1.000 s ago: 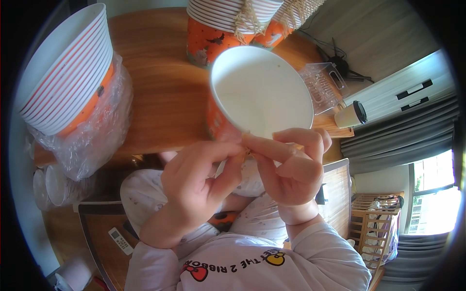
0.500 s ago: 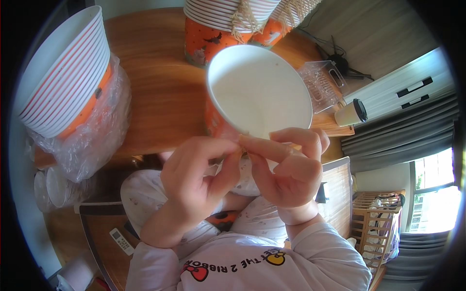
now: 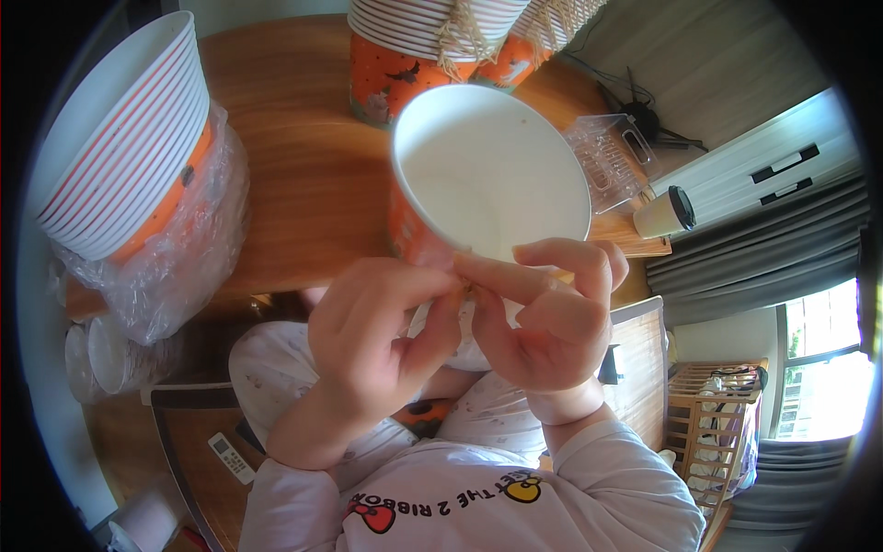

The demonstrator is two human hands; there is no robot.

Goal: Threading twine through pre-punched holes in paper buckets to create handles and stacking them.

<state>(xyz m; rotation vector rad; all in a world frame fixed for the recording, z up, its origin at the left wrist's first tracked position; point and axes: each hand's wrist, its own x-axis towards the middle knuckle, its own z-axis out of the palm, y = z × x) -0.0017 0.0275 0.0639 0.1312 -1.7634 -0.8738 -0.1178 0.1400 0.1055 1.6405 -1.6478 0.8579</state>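
Observation:
A large paper bucket [image 3: 487, 175], white inside and orange outside, stands on the table with its mouth tilted toward me. Just in front of its near rim, my left hand [image 3: 382, 322] and my right hand [image 3: 547, 317] meet fingertip to fingertip. Each pinches thumb against forefinger. A tiny tan bit shows between the fingertips, too small to name and mostly covered by them. Beyond the bucket rises a stack of orange patterned buckets [image 3: 405, 78] with tan twine [image 3: 463, 37] hanging over its rims.
On the left, nested white-rimmed buckets [image 3: 138, 147] sit in a clear plastic bag [image 3: 198, 248]. A clear plastic basket [image 3: 612, 166] and a lidded cup [image 3: 664, 213] stand at the right of the wooden table [image 3: 294, 175]. A remote control [image 3: 230, 457] lies low on the left.
Both hands have shifted very slightly, with the fingertips still together in a pinch. The bucket and the stacks have not moved.

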